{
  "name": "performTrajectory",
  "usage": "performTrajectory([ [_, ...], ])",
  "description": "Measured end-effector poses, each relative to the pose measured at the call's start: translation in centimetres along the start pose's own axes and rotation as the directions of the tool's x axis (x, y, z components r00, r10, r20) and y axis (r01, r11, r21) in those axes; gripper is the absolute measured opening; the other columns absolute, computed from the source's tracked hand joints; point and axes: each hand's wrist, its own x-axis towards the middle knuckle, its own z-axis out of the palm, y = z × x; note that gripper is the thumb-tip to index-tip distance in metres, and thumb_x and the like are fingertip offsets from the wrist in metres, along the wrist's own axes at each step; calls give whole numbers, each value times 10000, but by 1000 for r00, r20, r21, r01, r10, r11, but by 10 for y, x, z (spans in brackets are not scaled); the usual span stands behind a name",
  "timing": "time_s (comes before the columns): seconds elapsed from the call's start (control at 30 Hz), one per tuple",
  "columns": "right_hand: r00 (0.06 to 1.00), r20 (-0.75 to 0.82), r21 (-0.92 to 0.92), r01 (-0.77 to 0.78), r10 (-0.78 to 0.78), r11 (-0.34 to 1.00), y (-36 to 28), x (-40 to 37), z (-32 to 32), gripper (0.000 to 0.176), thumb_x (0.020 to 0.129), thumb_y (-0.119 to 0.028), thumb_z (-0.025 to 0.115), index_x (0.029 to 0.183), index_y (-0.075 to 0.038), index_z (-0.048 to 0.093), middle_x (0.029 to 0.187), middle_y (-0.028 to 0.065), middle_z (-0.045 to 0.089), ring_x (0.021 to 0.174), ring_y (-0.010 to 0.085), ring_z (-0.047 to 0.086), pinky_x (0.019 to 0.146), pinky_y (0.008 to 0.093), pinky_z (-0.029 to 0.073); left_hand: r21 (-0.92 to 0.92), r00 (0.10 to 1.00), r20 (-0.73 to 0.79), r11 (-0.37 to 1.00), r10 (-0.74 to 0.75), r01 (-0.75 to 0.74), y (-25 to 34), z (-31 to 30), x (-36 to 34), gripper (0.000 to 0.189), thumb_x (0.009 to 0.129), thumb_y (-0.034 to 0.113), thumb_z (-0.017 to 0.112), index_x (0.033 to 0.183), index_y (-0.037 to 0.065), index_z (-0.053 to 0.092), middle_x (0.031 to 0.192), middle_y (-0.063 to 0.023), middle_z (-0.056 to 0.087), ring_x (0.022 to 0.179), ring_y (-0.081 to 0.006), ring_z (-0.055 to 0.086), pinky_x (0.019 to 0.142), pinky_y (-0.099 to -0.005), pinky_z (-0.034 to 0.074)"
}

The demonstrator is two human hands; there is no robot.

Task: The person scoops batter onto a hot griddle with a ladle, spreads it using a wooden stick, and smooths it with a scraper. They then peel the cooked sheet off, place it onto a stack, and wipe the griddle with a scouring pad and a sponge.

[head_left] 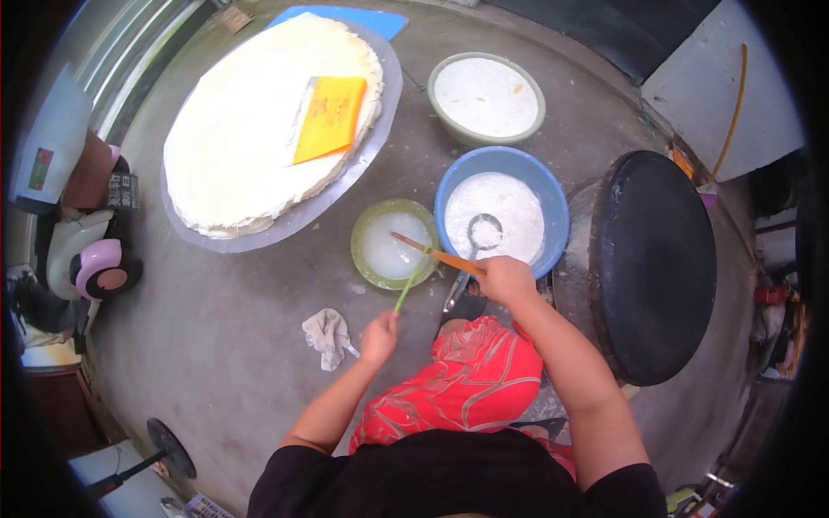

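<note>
My left hand (379, 337) is closed round a thin green stick (404, 292), whose upper end reaches the rim of a green bowl (363, 268). In my right hand (507, 280) is a flat wooden stick (453, 260); its tip is over the cloudy white liquid (390, 244) in that bowl. The two sticks cross near the bowl's right side. Just beyond my right hand, a blue basin (560, 204) holds white powder (496, 197) and a metal ladle (473, 250) with its handle over the rim.
Stacked white sheets (250, 121) bear a yellow scraper (332, 114) at upper left. A second basin (534, 125) of white powder stands behind the blue one. A round black griddle (661, 268) is at right; a crumpled cloth (327, 337) lies on the floor (233, 345).
</note>
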Motion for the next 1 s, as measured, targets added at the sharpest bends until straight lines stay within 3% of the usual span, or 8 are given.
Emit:
performTrajectory([
  [0.37,999,15,116,-33,32,993,9,-10,3,337,736,-240,593,1072,-231,618,939,117,635,898,264,602,774,390,474,-24,980,-187,997,-73,70,-47,30,82,306,885,233,442,880,-26,604,816,-265,584,812,-426,560,685,-450,446],
  [0.47,998,10,-93,56,-55,994,13,-3,17,351,744,-198,589,1093,-223,607,874,134,627,841,291,601,726,403,472,-61,983,-175,997,-54,44,-35,22,56,309,884,237,442,872,-26,602,830,-278,574,827,-436,545,691,-471,442],
  [0.57,962,-151,-250,184,-226,951,13,1,30,352,760,-134,540,1088,-244,606,817,134,582,792,296,584,684,409,466,-81,991,-134,997,1,-12,-21,28,34,299,888,229,442,869,-22,603,819,-262,586,818,-422,563,699,-445,447],
  [0.63,899,-295,-262,250,-324,932,15,1,39,315,735,-258,626,1049,-232,619,795,106,557,774,281,570,663,377,453,-80,992,-127,997,-24,13,-32,36,38,285,889,219,446,865,-18,603,808,-242,600,808,-398,586,698,-415,453],
  [0.77,921,-270,-268,209,-281,941,21,-20,18,319,745,-209,600,1062,-240,614,807,118,557,785,295,574,669,382,458,-66,984,-171,997,-48,37,-59,46,68,290,889,233,447,871,-8,606,808,-238,602,816,-393,583,699,-416,451],
  [0.83,954,-228,-168,158,-194,973,32,-35,7,344,760,-146,558,1089,-234,603,795,149,564,770,326,581,661,406,463,-49,980,-175,995,-99,92,-55,41,70,281,880,241,451,870,1,597,790,-264,576,790,-441,543,697,-490,427],
  [0.97,964,-248,7,106,-101,994,54,-76,-3,408,747,-60,518,1120,-210,587,754,158,582,720,323,588,654,410,465,18,987,-138,997,-77,81,-38,33,57,311,881,250,447,860,-25,589,837,-259,586,834,-418,552,711,-479,427],
  [1.0,969,-245,73,63,-43,995,62,-85,0,410,756,-71,514,1137,-209,576,760,172,590,723,335,589,659,429,462,179,993,-118,983,-12,33,-36,36,54,322,881,262,447,892,-30,580,873,-254,587,866,-413,552,726,-471,428],
])
